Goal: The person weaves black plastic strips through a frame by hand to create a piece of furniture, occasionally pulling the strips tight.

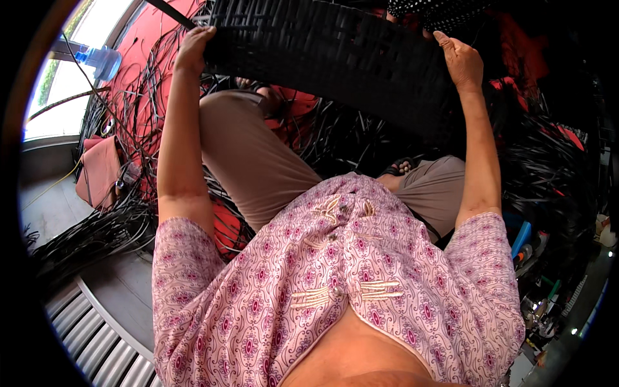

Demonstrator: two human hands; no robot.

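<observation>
Both hands grip the same thing: the left hand (193, 48) is closed over the left end of a black woven panel (335, 58), fingers curled over its top edge, and the right hand (461, 61) clamps the right end, thumb on the near face and fingers hidden behind. The panel is a wide curved piece of dark wicker-like weave, held up in front of the person at arm's reach, above the knees. Its long axis runs left to right between the two hands, sagging a little toward the right, where the lower edge drops toward the right forearm. Neither hand is clearly nearer its middle; each holds an end, arms stretched out about equally, the left hand sitting slightly higher. Below the panel are the person's tan trousers (258, 161) and a pink patterned blouse (335, 284). All around on the red floor mat (161, 39) lie loose black weaving strands (109, 219), thickest at the left edge and behind the panel. A clear plastic water bottle (100, 59) lies near the mat's far left corner by the window, and a pinkish cushion (100, 171) rests at its left edge.
</observation>
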